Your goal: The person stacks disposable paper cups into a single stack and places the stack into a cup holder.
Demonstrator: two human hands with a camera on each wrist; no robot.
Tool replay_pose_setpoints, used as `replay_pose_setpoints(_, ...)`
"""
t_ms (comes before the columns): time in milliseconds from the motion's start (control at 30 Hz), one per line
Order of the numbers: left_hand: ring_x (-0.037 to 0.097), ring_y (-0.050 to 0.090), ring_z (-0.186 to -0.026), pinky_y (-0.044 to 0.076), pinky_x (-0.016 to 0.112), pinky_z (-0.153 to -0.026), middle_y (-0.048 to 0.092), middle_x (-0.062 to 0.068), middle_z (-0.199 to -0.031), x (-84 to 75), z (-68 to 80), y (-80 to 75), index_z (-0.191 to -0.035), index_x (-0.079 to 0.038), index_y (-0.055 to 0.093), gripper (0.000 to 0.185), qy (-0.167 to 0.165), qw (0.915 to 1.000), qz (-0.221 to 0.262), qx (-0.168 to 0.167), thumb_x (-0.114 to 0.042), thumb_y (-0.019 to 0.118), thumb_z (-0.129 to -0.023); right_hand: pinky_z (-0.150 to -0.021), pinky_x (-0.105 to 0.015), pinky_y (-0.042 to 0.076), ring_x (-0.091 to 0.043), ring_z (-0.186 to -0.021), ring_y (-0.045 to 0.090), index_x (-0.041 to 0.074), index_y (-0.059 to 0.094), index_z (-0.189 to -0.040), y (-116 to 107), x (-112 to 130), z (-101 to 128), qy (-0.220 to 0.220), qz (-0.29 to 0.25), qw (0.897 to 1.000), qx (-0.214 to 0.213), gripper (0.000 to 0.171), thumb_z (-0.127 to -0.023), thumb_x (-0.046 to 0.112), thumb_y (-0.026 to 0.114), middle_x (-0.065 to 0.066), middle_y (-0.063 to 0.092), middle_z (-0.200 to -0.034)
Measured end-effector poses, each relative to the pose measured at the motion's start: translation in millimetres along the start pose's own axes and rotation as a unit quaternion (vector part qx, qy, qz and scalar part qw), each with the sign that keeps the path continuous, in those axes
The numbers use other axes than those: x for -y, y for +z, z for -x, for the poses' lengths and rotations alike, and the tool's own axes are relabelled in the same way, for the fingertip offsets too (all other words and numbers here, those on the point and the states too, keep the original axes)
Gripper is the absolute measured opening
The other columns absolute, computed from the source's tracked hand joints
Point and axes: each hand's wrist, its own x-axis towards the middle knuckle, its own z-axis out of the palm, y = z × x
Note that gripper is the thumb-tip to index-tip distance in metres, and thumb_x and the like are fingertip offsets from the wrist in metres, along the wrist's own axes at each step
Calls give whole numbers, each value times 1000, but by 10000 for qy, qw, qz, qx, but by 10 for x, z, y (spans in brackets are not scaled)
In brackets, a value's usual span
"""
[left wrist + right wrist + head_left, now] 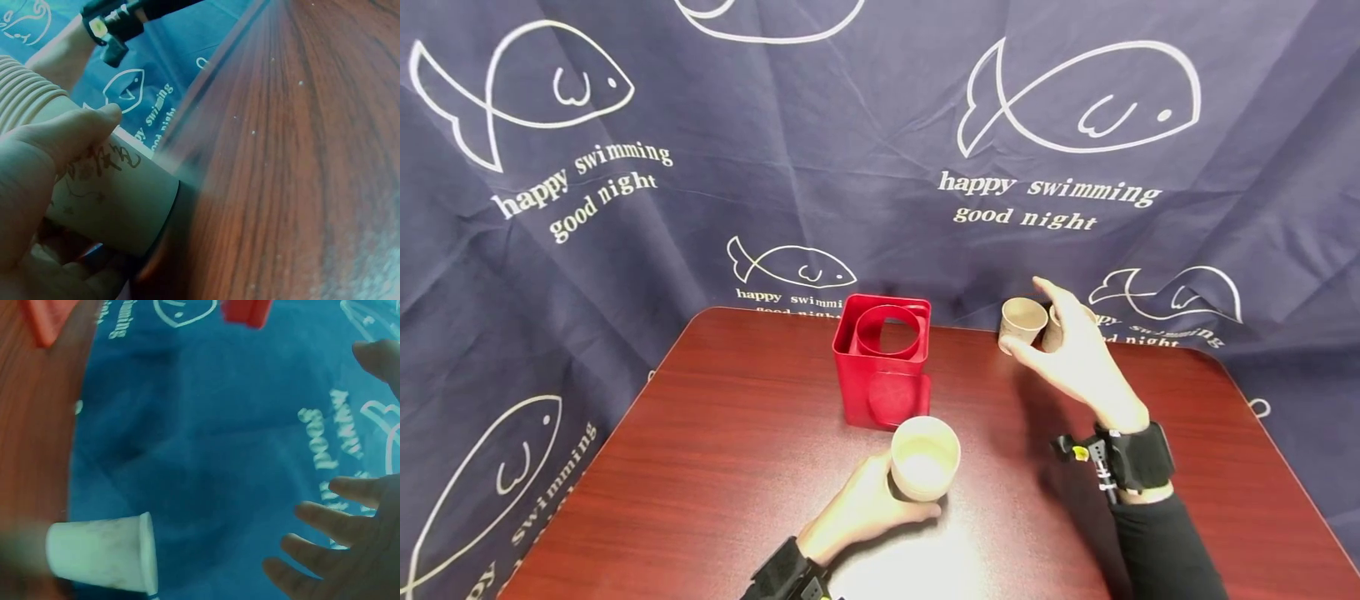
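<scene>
My left hand [863, 510] grips a stack of pale paper cups [925, 457] near the front of the table. Several nested rims of that stack [28, 94] show in the left wrist view, with dark printed lettering on the outer cup wall. At the back right, my right hand [1078, 358] is beside two paper cups; one cup [1024, 317] is in plain sight, the other [1052, 335] partly behind the hand. The right wrist view has the fingers [331, 522] spread, apart from a white paper cup [100, 553].
A red square box [872, 387] with a round ring at its top stands mid-table, just beyond the held stack. The reddish wooden table [715, 467] reaches back to a dark blue curtain [895, 150] printed with white fish.
</scene>
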Motion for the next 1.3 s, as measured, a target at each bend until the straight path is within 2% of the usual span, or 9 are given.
replay_pose_setpoints(133,3,67,-96,54,31,-93,72,-16,-106,0,-1,2,-125,-29,64,61,12,10000,-7,18,-42,93,-72,-114,-60,32,-43,-137,43,9,38,-157,56,-172,-29,575,123,9983,54,96,-78,33,88,-21,46,-153)
replay_pose_setpoints(267,4,67,-95,54,30,-93,72,-16,-105,-1,-2,0,-124,-29,64,61,34,10000,8,16,-42,93,-72,-117,-62,29,-45,-144,37,6,35,-158,111,-333,-44,868,221,9960,12,96,-82,38,84,-26,42,-155)
replay_pose_setpoints(433,3,67,-95,54,31,-93,72,-15,-106,-8,-2,-3,-125,-29,64,61,56,10000,5,-1,-42,93,-72,-117,-62,29,-46,-141,39,4,36,-157,169,-505,-29,1024,165,9944,-196,94,-83,38,83,-30,46,-147)
replay_pose_setpoints(567,3,67,-95,55,31,-92,72,-14,-105,-8,-1,-2,-125,-28,65,62,62,10000,-39,-11,-43,93,-72,-117,-63,26,-49,-139,39,0,42,-151,185,-628,-14,873,265,9944,-542,91,-79,35,85,-31,47,-146)
replay_pose_setpoints(700,3,67,-96,55,31,-92,73,-13,-105,-5,2,-2,-124,-26,65,62,45,10000,-70,-7,-44,93,-72,-115,-65,25,-55,-132,41,-7,48,-142,187,-768,-7,453,606,9927,-938,87,-73,31,86,-37,51,-138)
replay_pose_setpoints(800,2,66,-96,55,32,-92,73,-13,-105,-2,6,-4,-124,-26,65,62,39,9999,-128,-17,-44,93,-72,-114,-65,25,-58,-129,41,-9,48,-141,172,-861,13,416,687,9916,-1013,85,-74,29,84,-40,51,-134)
replay_pose_setpoints(1000,2,66,-96,55,32,-92,72,-14,-106,6,6,-7,-125,-26,64,64,-3,9998,-187,-16,-46,93,-72,-115,-67,25,-57,-137,35,-8,38,-149,110,-977,40,1211,539,9892,-634,87,-83,31,79,-38,42,-146)
replay_pose_setpoints(1200,2,67,-95,55,31,-91,72,-16,-104,12,3,-9,-124,-28,64,63,-66,9999,-153,0,-46,93,-72,-115,-66,31,-55,-140,35,-8,25,-157,74,-1068,-11,2118,373,9764,-198,98,-90,44,73,-39,35,-153)
replay_pose_setpoints(1300,2,67,-95,55,31,-91,72,-16,-104,12,1,-9,-125,-28,65,62,-35,9999,-151,1,-45,93,-71,-116,-64,31,-55,-141,36,-9,22,-157,62,-1107,-40,2421,256,9698,-167,99,-91,46,71,-41,35,-153)
